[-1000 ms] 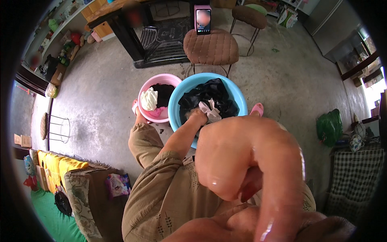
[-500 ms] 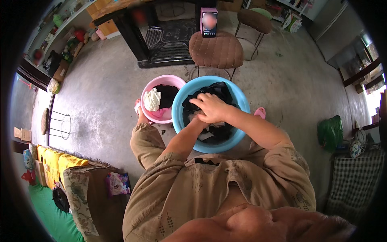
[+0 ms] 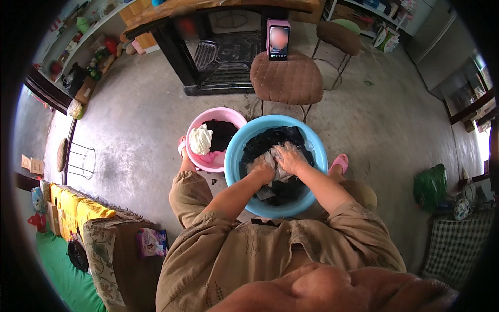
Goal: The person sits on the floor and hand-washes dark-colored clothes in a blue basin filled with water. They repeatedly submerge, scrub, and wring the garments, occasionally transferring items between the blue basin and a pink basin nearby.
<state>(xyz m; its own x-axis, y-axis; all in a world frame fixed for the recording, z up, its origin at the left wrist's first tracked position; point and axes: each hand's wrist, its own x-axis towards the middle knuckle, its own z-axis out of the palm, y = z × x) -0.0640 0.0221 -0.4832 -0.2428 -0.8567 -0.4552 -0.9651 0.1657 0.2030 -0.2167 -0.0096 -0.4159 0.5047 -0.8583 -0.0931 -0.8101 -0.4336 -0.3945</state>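
Observation:
Both hands are down inside a light blue basin (image 3: 233, 179) that holds dark wet clothes (image 3: 278, 136). A light grey cloth (image 3: 282, 175) lies bunched between them. My left hand (image 3: 263, 168) is closed on the cloth's left side, its fingertips partly hidden in the folds. From the right, my right hand (image 3: 291, 157) grips the same cloth with its fingers bent over it. Dark fabric surrounds both hands, and water shows near the basin's wall.
A pink basin (image 3: 193, 159) with white, black and pink clothes touches the blue basin's left side. Beyond stands a brown padded stool (image 3: 287, 80) carrying an upright phone (image 3: 279, 42). A black table base (image 3: 189, 78) is at far left-centre; a cardboard box (image 3: 130, 265) stands near left.
My right hand has come off my left wrist area and moved down onto the grey cloth, which now shows between both hands. The view has shifted, so the basins sit lower.

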